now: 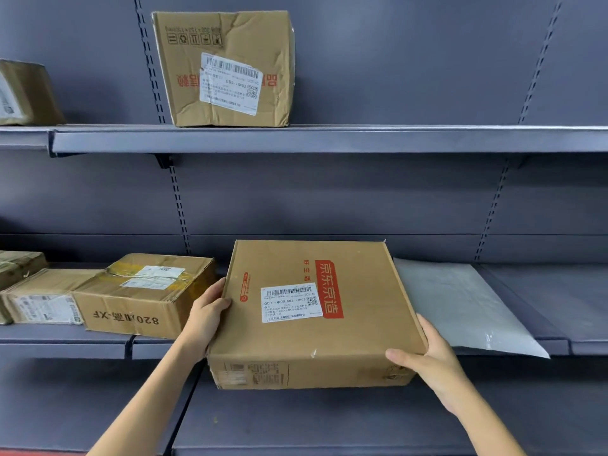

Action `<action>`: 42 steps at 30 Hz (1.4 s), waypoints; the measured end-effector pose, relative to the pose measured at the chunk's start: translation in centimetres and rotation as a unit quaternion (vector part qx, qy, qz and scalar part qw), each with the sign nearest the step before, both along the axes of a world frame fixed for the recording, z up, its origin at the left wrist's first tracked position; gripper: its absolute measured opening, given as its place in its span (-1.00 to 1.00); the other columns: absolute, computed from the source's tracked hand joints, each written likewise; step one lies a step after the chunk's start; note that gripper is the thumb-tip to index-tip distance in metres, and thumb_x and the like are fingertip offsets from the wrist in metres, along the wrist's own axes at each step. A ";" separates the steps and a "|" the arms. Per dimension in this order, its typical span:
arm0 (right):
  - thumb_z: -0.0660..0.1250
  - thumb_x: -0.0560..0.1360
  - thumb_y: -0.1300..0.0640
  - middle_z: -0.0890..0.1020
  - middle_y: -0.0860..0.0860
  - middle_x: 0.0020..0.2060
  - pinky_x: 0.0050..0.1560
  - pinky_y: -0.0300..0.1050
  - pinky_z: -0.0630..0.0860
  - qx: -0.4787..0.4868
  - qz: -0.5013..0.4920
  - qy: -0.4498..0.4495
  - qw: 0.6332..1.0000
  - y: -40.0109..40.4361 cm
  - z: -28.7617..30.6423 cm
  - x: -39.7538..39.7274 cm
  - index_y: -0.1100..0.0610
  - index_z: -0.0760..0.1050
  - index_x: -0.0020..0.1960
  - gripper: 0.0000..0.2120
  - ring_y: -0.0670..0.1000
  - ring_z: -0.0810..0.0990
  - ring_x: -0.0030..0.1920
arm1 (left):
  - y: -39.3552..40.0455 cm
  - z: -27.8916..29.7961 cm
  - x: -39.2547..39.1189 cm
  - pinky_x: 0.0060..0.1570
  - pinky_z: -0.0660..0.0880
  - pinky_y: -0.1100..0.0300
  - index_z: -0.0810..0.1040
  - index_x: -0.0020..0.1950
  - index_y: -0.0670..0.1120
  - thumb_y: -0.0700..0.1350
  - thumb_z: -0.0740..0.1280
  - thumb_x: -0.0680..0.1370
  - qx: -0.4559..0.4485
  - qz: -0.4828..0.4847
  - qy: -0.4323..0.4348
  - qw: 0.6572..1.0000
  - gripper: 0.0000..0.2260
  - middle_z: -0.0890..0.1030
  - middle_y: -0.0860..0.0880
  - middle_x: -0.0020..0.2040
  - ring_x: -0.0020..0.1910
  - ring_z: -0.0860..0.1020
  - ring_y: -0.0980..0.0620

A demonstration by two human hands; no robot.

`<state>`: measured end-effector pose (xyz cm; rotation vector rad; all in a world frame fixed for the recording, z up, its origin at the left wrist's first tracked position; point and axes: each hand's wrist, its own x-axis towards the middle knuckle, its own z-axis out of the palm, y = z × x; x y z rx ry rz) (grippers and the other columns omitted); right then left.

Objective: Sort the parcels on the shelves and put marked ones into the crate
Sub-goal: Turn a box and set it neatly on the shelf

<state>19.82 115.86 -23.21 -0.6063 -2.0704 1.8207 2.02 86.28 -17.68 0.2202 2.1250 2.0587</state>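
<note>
A flat brown cardboard parcel (pixel 296 337) with a red logo strip and a white shipping label lies tilted at the front of the middle shelf (pixel 65 345), its near end past the shelf edge. My left hand (pixel 207 311) grips its left side. My right hand (pixel 427 357) grips its near right corner. On the same shelf, a grey plastic mailer bag (pixel 460 307) lies just to the parcel's right, and a taped brown box (pixel 141 294) stands to its left. No crate is in view.
A dented box (pixel 227 67) with a label stands on the upper shelf (pixel 362 139). Another box (pixel 26 93) shows at the upper left edge. More small parcels (pixel 42 297) lie at the far left of the middle shelf. A lower shelf (pixel 329 422) is below.
</note>
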 end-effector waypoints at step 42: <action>-0.12 0.22 -0.58 -0.09 0.04 0.53 0.49 -0.03 -0.16 0.584 0.005 -0.220 0.781 -1.2 5.1 -8.5 0.11 -0.12 0.53 0.09 0.03 -0.20 0.52 | 1.9 -0.3 -5.7 0.44 0.08 0.05 -0.17 0.52 -0.01 0.49 0.17 0.25 -0.602 -0.124 0.250 0.748 0.04 -0.17 -0.12 0.54 0.52 -0.06 -0.12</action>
